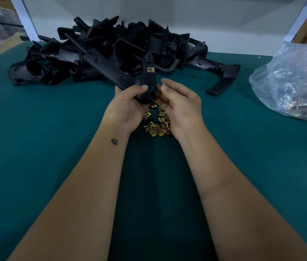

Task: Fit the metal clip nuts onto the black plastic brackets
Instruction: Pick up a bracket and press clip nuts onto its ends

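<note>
My left hand grips a long black plastic bracket above the green table, thumb on its lower end. One brass clip nut sits fitted on the bracket's upper arm. My right hand pinches a small metal clip nut between thumb and forefinger, right beside the bracket's edge. Under both hands lies a loose pile of brass clip nuts on the table.
A big heap of black brackets fills the far middle of the green table. One bracket lies apart at the right. A clear plastic bag of clip nuts sits at the far right. White wall behind.
</note>
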### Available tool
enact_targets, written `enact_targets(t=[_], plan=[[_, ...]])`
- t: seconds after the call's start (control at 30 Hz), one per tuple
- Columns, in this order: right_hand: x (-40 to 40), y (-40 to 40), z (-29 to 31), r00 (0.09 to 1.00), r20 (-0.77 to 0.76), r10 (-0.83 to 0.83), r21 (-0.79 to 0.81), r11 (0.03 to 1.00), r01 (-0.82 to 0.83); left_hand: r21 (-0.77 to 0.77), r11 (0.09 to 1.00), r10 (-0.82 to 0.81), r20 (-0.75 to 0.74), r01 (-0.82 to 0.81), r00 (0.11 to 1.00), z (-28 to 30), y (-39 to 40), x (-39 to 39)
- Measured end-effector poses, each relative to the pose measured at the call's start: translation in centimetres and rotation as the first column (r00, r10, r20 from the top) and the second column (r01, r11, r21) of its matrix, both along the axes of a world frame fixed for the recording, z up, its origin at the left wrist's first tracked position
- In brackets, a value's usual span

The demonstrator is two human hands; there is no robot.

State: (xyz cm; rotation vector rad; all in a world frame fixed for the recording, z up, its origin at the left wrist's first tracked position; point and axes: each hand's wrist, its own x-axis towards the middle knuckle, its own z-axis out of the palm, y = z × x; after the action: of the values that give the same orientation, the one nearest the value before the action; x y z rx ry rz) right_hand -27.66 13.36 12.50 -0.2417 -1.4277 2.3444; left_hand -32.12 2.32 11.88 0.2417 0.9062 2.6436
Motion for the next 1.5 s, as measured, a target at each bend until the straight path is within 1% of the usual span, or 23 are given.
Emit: enact_targets(t=[0.17,0.37,0.43,0.6,0.7,0.8,0.93,1.1,1.3,1.5], plan=[[0.2,0.0,0.3,0.999,0.026,0.019,-0.037,0.999,-0.018,0.018,1.000,-0.011,-0.022,0.011,1.000,-0.1,0.0,-0.2],[0.2,-0.1,0.3,0.998,0.040,0.039,-0.002,0.999,-0.039,-0.002,1.000,-0.025,-0.082,0.025,0.996,-0.1,0.0,-0.1],[0.2,0.0,0.4,0.998,0.043,0.039,-0.011,0.999,-0.038,-0.013,0.999,-0.042,-0.102,0.041,0.994,-0.2,0.0,-0.1],[0.3,0.2,0.5,1.000,0.022,0.004,-0.106,0.994,-0.001,-0.151,0.987,-0.071,-0.153,0.048,0.986,-0.1,0.2,0.1],[0.2,0.6,0.5,0.995,0.021,-0.096,-0.011,0.995,0.096,-0.272,0.961,-0.012,-0.184,-0.039,0.983,-0.1,0.5,0.2],[0.1,0.4,0.5,0.986,0.004,-0.166,0.163,0.973,0.163,-0.316,0.942,0.066,-0.167,-0.116,0.984,-0.3,0.9,0.1],[0.2,-0.5,0.4,0.973,-0.055,-0.223,0.390,0.893,0.226,-0.283,0.953,0.063,-0.175,-0.112,0.983,-0.5,1.0,-0.2],[0.5,-0.9,0.1,0.930,-0.157,-0.331,0.581,0.731,0.358,-0.275,0.955,0.058,-0.177,-0.107,0.982,-0.4,1.0,-0.2],[0.6,-0.7,-0.3,0.872,-0.323,-0.367,0.714,0.510,0.479,-0.271,0.958,0.050,-0.151,-0.090,0.987,0.0,1.1,0.4],[0.4,-0.5,-0.6,0.866,-0.373,-0.333,0.763,0.421,0.490,-0.327,0.941,0.048,-0.131,-0.089,0.990,0.3,1.2,0.6]])
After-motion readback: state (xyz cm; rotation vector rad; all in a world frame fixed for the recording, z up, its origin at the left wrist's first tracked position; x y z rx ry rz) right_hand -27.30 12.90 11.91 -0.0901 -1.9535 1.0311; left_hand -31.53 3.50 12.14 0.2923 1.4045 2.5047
